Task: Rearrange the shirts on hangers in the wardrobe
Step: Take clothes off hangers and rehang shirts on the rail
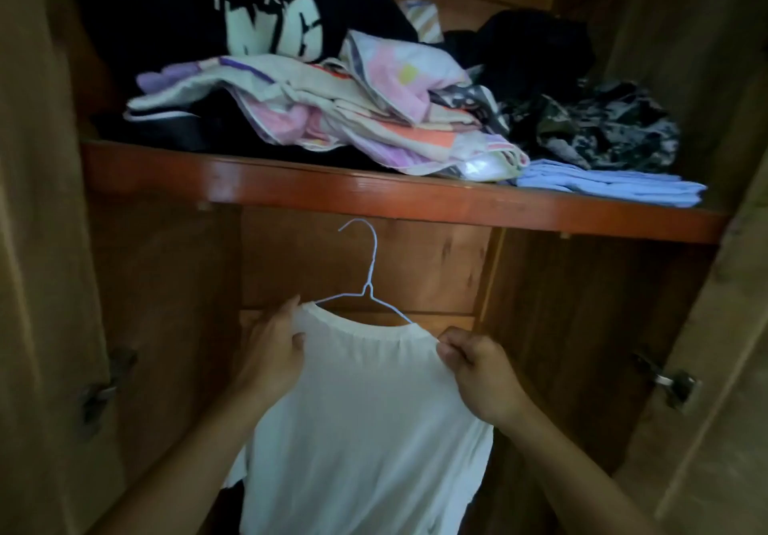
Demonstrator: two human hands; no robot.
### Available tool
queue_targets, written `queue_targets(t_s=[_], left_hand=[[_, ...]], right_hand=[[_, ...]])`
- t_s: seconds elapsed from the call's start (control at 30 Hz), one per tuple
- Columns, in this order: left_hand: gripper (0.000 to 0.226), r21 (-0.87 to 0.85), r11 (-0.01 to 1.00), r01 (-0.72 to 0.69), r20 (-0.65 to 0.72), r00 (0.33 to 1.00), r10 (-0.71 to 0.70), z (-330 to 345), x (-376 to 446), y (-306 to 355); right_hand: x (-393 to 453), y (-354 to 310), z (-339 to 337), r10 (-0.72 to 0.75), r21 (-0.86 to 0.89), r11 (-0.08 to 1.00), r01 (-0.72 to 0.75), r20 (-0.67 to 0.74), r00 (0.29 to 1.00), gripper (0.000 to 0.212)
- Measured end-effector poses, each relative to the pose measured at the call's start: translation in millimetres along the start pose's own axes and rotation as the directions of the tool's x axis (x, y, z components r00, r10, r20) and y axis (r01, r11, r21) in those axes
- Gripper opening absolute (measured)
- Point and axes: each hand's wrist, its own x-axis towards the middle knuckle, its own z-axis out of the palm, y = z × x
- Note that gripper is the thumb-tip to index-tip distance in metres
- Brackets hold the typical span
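Note:
A white T-shirt [365, 418] hangs on a thin pale wire hanger [366, 285] in the middle of the lower wardrobe compartment. My left hand [276, 351] grips the shirt's left shoulder beside the collar. My right hand [478, 372] pinches the right shoulder of the shirt at the collar's end. The hanger's hook points up, just under the shelf, and touches no rail that I can see. The shirt's lower part runs out of view at the bottom.
A reddish wooden shelf [291, 187] crosses above, piled with folded and loose clothes: a black printed garment [270, 23], pastel fabrics [332, 114], a camouflage piece [602, 127] and a folded blue cloth [611, 187]. Open wardrobe doors with hinges [673, 385] stand at both sides.

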Motion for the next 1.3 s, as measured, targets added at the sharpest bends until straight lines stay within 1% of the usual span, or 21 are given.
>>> queue_targets(t_s=[0.07,0.1,0.17,0.2,0.3,0.37,0.4,0.5,0.57,0.63,0.73,0.77,0.87,0.9,0.97,1.03,1.07,1.13,1.2,1.3], left_hand=[[0.058,-0.042,0.999,-0.016,0.034,0.999,0.017,7.7,-5.3,15.6],[0.059,-0.091,0.996,-0.021,0.066,0.997,0.027,12.8,-9.7,23.2],[0.062,-0.249,0.968,-0.042,0.142,0.987,0.079,23.0,-23.4,38.6],[0.06,-0.311,0.948,-0.066,0.162,0.979,0.121,27.9,-31.4,46.7],[0.037,-0.406,0.888,-0.217,0.142,0.945,0.296,38.4,-57.0,69.9],[0.023,-0.495,0.832,-0.251,0.151,0.918,0.367,42.3,-72.3,89.3],[0.021,-0.537,0.803,-0.257,0.156,0.905,0.395,43.9,-79.7,100.5],[0.019,-0.689,0.692,-0.214,0.182,0.873,0.451,44.6,-101.9,137.5],[0.022,-0.775,0.609,-0.167,0.202,0.848,0.49,43.7,-117.7,162.8],[0.025,-0.832,0.542,-0.118,0.232,0.813,0.533,44.0,-134.3,187.8],[0.027,-0.883,0.463,-0.073,0.262,0.742,0.617,45.7,-158.2,223.1],[0.027,-0.893,0.445,-0.069,0.264,0.721,0.641,46.1,-164.8,234.1],[0.023,-0.92,0.387,-0.06,0.265,0.633,0.728,48.7,-180.0,265.9],[0.02,-0.933,0.355,-0.055,0.251,0.606,0.754,50.8,-183.1,276.1],[0.007,-0.953,0.3,-0.045,0.224,0.563,0.796,56.9,-188.8,295.8],[0.021,-0.967,0.253,-0.033,0.199,0.525,0.828,64.5,-195.1,314.2],[0.025,-0.973,0.23,-0.023,0.188,0.498,0.846,68.3,-198.6,321.9],[0.023,-0.982,0.187,0.014,0.174,0.436,0.883,74.6,-206.1,336.1],[0.011,-0.987,0.148,0.07,0.163,0.352,0.922,79.6,-213.4,347.4],[0.014,-0.983,0.123,0.134,0.15,0.22,0.964,83.7,-224.9,361.7]], right_hand=[[-24.2,9.0,-23.4,0.036,0.005,0.999,-0.036,-0.001,0.999,0.027],[-37.2,12.7,-34.8,0.042,0.006,0.999,-0.042,-0.004,0.999,0.028],[-64.4,17.8,-57.3,0.05,-0.015,0.999,-0.051,-0.024,0.998,0.031],[-78.5,19.2,-67.9,0.057,-0.036,0.998,-0.059,-0.049,0.997,0.032],[-120.0,25.6,-97.1,0.104,-0.097,0.988,-0.12,-0.157,0.982,0.029],[-145.6,28.8,-119.0,0.141,-0.138,0.975,-0.172,-0.208,0.968,0.027],[-158.6,29.1,-130.6,0.163,-0.158,0.967,-0.2,-0.219,0.962,0.025],[-198.4,22.8,-162.9,0.178,-0.213,0.949,-0.233,-0.251,0.951,0.023],[-225.2,13.4,-180.8,0.161,-0.228,0.946,-0.231,-0.29,0.943,0.013],[-247.8,3.6,-196.6,0.148,-0.25,0.939,-0.236,-0.327,0.933,0.013],[-277.1,-3.8,-219.4,0.144,-0.38,0.878,-0.292,-0.372,0.917,0.015],[-287.4,-6.0,-225.8,0.16,-0.394,0.859,-0.328,-0.402,0.902,0.017],[-320.6,-15.8,-242.3,0.229,-0.359,0.823,-0.441,-0.501,0.835,0.022],[-330.7,-21.3,-245.9,0.249,-0.348,0.81,-0.473,-0.527,0.813,0.023],[-348.0,-34.8,-251.5,0.291,-0.326,0.777,-0.539,-0.573,0.766,0.022],[-363.2,-49.3,-255.1,0.338,-0.305,0.729,-0.613,-0.619,0.709,0.02],[-370.6,-56.4,-256.1,0.348,-0.305,0.699,-0.647,-0.645,0.68,0.02],[-383.4,-71.4,-256.5,0.357,-0.311,0.623,-0.717,-0.703,0.615,0.02],[-392.4,-88.4,-254.2,0.356,-0.309,0.535,-0.786,-0.761,0.542,0.02],[-405.0,-112.5,-245.9,0.334,-0.292,0.396,-0.871,-0.837,0.433,0.024]])
